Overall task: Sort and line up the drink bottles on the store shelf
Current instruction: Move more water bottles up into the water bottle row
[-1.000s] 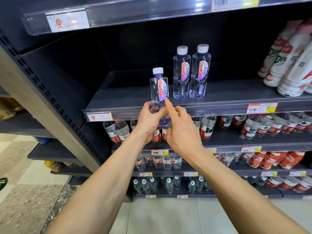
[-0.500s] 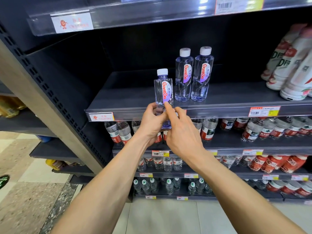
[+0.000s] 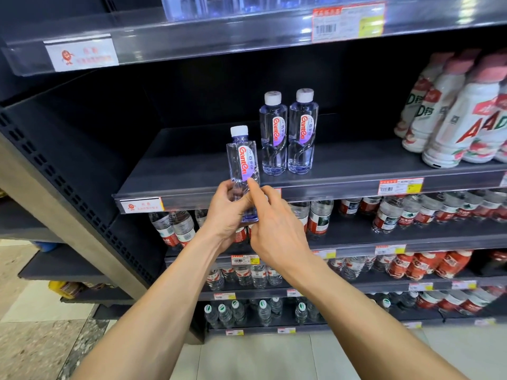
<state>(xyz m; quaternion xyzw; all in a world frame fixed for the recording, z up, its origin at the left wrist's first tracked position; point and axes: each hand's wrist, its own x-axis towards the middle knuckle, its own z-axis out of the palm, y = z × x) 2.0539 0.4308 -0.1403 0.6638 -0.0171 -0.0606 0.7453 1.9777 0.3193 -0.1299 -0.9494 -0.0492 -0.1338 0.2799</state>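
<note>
- The held bottle (image 3: 242, 165) is standing almost upright in the air, long axis running 6 to 12 o'clock, white cap at 12, red-and-purple label facing the camera.
- It is hovering in front of the shelf (image 3: 192, 165) lip, its base dipping below the front edge and its cap rising above the deck.
- The left hand (image 3: 229, 208) is wrapping the lower body of the bottle, fingers curling around from 9 o'clock, forearm stretching down toward 7.
- The right hand (image 3: 274, 229) is coming in from 4 o'clock, a fingertip touching the bottle just under the label, the other fingers loosely bent; whether it is really gripping, I cannot tell.
- At 1 o'clock from the held bottle, the twin bottles (image 3: 288, 133) are standing upright side by side on the deck, touching, labels forward, set back from the lip.
- Bare deck is stretching out toward 9 o'clock up to the perforated side wall (image 3: 68, 171), and also toward 3 o'clock.
- Far at 3 o'clock, the white bottles (image 3: 450, 116) are crowding the shelf's end.
- Overhead at 12, the upper shelf's rail (image 3: 219, 37) is capping the room above the caps.
</note>
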